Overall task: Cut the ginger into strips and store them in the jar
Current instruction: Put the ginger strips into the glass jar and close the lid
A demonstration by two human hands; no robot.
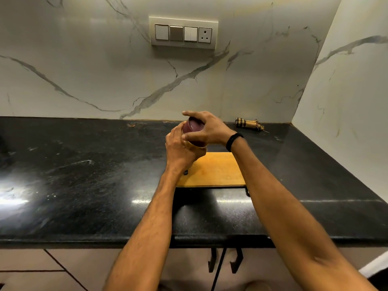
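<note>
Worktop [84,164]: black polished stone below a marble wall.
Cutting board [218,171]: wooden, flat on the worktop.
Jar [194,128]: maroon, held above the board's far left corner.
Left hand [180,148]: wrapped round the jar's body.
Right hand [207,129]: fingers curled over the jar's top.
Cloth [248,123]: beyond the board, by the wall.

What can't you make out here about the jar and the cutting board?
Head view: jar contents, covered by the left hand and right hand.
Head view: whether its lid is tight, fingers wrap it.
Head view: left end of the cutting board and a small dark object there, behind the left wrist.
</note>
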